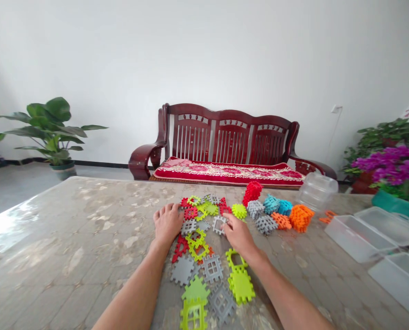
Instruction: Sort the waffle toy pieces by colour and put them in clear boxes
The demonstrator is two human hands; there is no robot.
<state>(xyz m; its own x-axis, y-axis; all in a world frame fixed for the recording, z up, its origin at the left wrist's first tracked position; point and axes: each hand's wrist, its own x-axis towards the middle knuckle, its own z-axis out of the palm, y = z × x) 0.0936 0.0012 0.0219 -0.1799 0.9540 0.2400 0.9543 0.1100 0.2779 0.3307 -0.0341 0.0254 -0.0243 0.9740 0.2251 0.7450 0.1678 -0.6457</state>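
Observation:
My left hand point(168, 222) lies flat at the left edge of the spread of plastic pieces, fingers apart, beside a red piece point(190, 213) and a grey window piece point(188, 227). The fingers of my right hand point(237, 233) are at the right side of a grey square frame point(219, 225); whether they pinch it is too small to tell. Nearer me lie a grey plate point(183, 270), a grey window piece point(212, 268), a green plate point(241, 286) and a green window piece point(194, 315).
Stacks of red point(252, 193), blue point(271, 204) and orange point(301, 217) pieces stand right of the spread. Beyond them are a clear rounded container point(317, 191) and translucent boxes point(354, 236). A wooden bench point(232, 142) stands behind the patterned table point(87, 256).

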